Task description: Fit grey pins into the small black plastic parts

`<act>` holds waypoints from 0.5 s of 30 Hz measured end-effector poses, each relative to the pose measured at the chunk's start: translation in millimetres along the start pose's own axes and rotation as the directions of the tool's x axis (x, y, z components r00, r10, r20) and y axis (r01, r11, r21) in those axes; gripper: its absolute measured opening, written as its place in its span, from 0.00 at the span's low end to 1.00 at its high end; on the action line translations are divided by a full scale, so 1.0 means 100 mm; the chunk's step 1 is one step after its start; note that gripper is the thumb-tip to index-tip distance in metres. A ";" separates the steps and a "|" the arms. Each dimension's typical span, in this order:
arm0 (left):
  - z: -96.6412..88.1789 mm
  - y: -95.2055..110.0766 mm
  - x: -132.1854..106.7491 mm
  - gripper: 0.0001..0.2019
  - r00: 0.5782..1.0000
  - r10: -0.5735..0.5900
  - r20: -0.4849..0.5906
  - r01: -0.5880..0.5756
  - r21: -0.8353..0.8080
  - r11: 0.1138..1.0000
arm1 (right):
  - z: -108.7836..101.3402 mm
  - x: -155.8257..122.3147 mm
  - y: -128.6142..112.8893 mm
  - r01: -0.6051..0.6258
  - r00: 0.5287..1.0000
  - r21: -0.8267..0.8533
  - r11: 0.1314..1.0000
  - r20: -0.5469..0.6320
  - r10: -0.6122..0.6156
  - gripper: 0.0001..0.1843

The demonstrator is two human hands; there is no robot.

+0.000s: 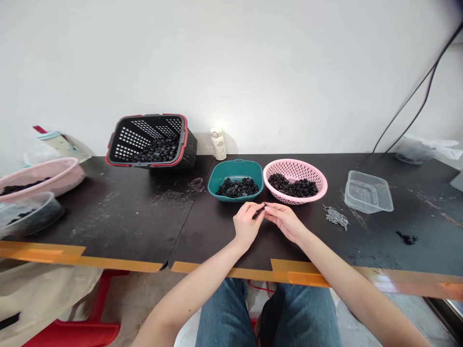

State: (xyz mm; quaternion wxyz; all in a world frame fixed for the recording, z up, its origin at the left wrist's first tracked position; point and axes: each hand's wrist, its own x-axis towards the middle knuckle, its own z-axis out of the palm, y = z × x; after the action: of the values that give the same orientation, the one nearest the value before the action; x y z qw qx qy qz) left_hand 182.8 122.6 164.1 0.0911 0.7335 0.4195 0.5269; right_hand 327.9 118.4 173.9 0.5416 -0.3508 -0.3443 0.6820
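Left hand (247, 221), right hand (285, 220), pinching black piece (265, 206)

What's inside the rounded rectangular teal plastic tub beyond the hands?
A loose pile of small black pieces lies in the tub, its back wall showing above. The floor beneath the pile is covered, so anything buried there cannot be seen.
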 end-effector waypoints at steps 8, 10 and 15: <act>-0.01 0.01 0.01 0.10 1.000 0.000 0.007 0.000 -0.008 1.000 | 0.00 0.01 0.01 -0.045 0.998 0.033 0.998 0.033 0.044 0.08; -0.01 0.01 0.02 0.14 0.999 -0.029 -0.028 0.028 -0.008 1.000 | -0.01 0.02 0.01 -0.054 0.998 0.060 0.997 0.026 0.052 0.08; -0.01 -0.01 0.03 0.15 1.000 -0.012 -0.005 0.012 -0.050 0.999 | 0.01 0.00 0.00 -0.042 0.998 0.070 0.997 0.051 0.038 0.10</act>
State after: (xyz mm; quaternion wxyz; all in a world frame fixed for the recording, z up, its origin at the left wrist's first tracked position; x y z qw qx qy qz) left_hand 181.8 124.7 166.4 0.1116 0.7269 0.4109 0.5388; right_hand 327.3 118.4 174.4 0.5314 -0.3212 -0.3260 0.7129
